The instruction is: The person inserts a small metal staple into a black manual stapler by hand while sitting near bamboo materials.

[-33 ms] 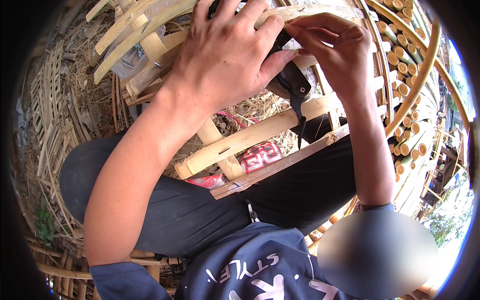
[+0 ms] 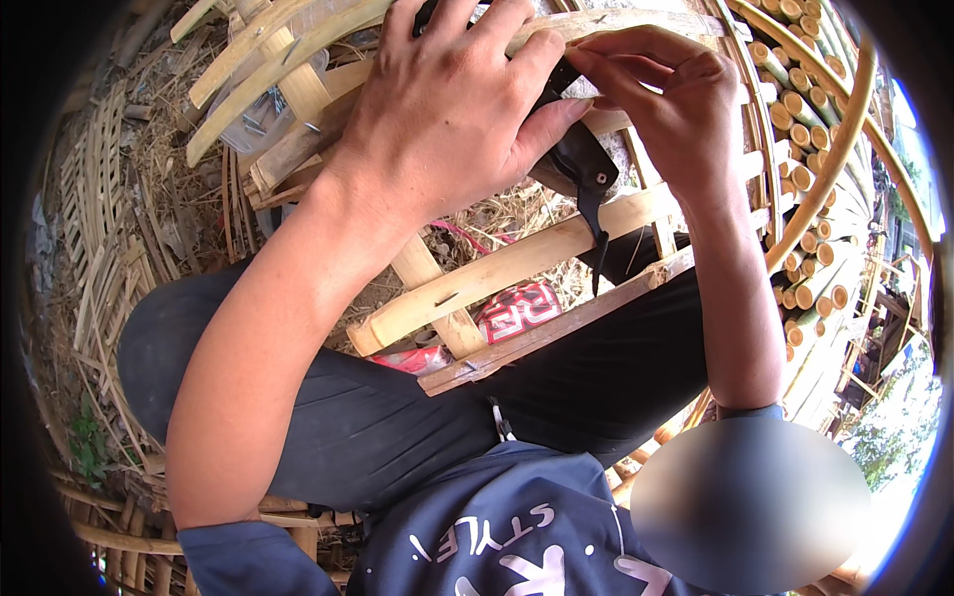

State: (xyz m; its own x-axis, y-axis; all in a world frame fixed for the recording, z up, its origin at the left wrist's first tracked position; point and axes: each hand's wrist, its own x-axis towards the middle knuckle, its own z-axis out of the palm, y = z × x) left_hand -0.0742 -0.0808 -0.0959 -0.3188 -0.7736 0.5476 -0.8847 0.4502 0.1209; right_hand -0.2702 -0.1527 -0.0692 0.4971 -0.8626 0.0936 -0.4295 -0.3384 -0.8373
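Observation:
My left hand (image 2: 447,114) is closed around a black object with a flat, riveted end and a thin dangling strap (image 2: 591,169); most of it is hidden beneath my palm and fingers. From the right, my right hand (image 2: 671,99) pinches with thumb and fingertips at the upper part of the same black object, close to my left thumb. The exact kind of the object cannot be made out. Below both hands lies a frame of split-bamboo slats (image 2: 527,253), with nails showing in some of them. It rests in front of my crossed legs.
A clear plastic container (image 2: 253,129) with several nails stands at the upper left, partly behind slats. Cut bamboo poles (image 2: 810,129) are stacked at the right beside a long curved pole (image 2: 830,189). A red-and-white packet (image 2: 522,310) lies under the frame, over straw.

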